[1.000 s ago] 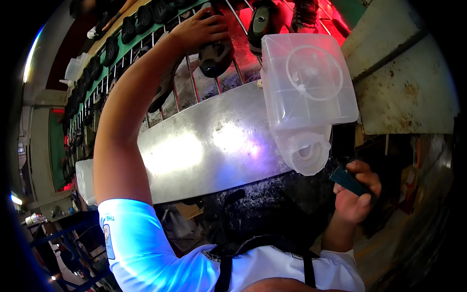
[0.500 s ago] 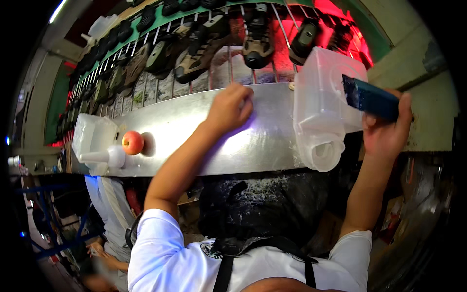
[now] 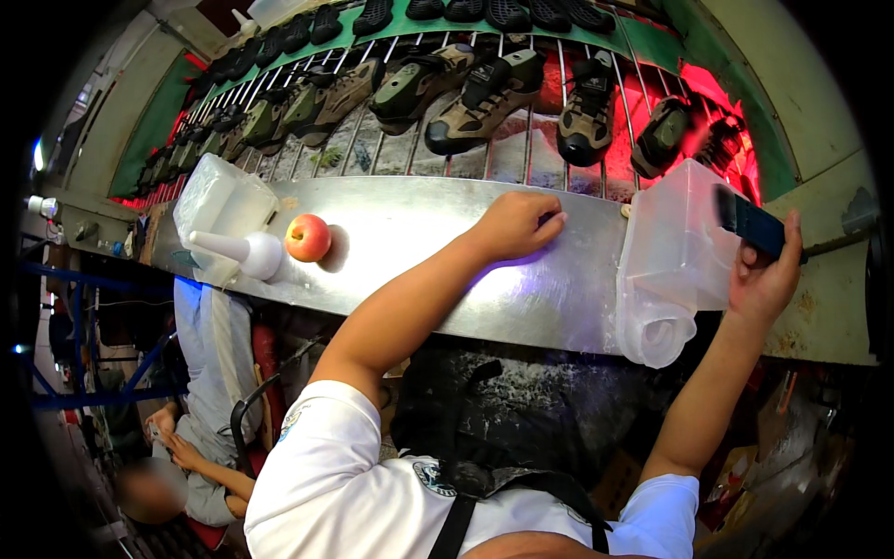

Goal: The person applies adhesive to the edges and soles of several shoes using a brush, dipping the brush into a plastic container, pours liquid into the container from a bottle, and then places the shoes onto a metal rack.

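My left hand (image 3: 518,226) is curled into a loose fist on the shiny metal counter (image 3: 428,210), with nothing visible in it. At the right, my right hand (image 3: 765,284) grips a flat dark blue block (image 3: 760,230) with a blackish end; whether it is a brush I cannot tell. It is held up beside a translucent plastic container (image 3: 672,252), whose far right corner it partly overlaps in view. On the left part of the counter sits a red-yellow apple (image 3: 308,238), beside a white nozzle bottle (image 3: 256,253) lying on its side.
A translucent tub (image 3: 223,200) stands at the counter's left end. Beyond the counter, metal rods carry several brown and green shoes (image 3: 486,104), under red light at the right. Black soles (image 3: 507,13) line the green back edge. Another person (image 3: 191,456) sits at lower left.
The view has shifted, so the counter and shoes appear farther right and lower. The blue block now overlaps the container less. My left hand stays in a fist on the counter.
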A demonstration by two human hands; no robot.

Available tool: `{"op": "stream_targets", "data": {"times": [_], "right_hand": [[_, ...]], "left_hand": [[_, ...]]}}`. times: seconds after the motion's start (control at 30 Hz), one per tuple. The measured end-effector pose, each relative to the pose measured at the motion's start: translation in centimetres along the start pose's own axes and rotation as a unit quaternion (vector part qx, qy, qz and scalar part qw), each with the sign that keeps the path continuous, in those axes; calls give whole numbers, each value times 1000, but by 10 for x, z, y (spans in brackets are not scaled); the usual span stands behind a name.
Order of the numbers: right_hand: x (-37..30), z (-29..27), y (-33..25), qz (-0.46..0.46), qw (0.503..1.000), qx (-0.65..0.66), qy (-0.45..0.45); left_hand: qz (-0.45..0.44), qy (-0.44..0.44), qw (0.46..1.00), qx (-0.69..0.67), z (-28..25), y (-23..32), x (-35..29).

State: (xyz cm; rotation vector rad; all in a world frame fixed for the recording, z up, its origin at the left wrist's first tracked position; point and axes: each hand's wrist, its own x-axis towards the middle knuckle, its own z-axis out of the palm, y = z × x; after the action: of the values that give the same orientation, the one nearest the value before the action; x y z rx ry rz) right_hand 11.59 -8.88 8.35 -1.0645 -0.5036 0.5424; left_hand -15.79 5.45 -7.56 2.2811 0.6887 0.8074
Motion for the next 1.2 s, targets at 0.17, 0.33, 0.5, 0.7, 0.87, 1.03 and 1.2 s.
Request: {"op": "stream_targets", "data": {"times": [0.17, 0.33, 0.5, 0.7, 0.87, 1.03, 1.2], "right_hand": [[1, 0, 1, -2, 1000, 24, 8], [2, -2, 5, 1, 1000, 11, -1], [2, -3, 2, 8, 1000, 13, 22], [5, -8, 3, 18, 1000, 12, -2], [3, -5, 1, 22, 1000, 9, 5], [2, -3, 1, 14, 1000, 19, -1], [-1, 1, 2, 7, 1000, 31, 1]], "left_hand": [[8, -3, 1000, -11, -1, -2, 3], [15, 7, 1000, -12, -3, -3, 1], [-18, -7, 999, -27, -6, 4, 4], [-35, -4, 998, -48, -9, 5, 4], [-45, 3, 997, -56, -10, 7, 3], [-48, -4, 997, -53, -10, 7, 1], [-33, -2, 999, -40, -8, 4, 0]]}}
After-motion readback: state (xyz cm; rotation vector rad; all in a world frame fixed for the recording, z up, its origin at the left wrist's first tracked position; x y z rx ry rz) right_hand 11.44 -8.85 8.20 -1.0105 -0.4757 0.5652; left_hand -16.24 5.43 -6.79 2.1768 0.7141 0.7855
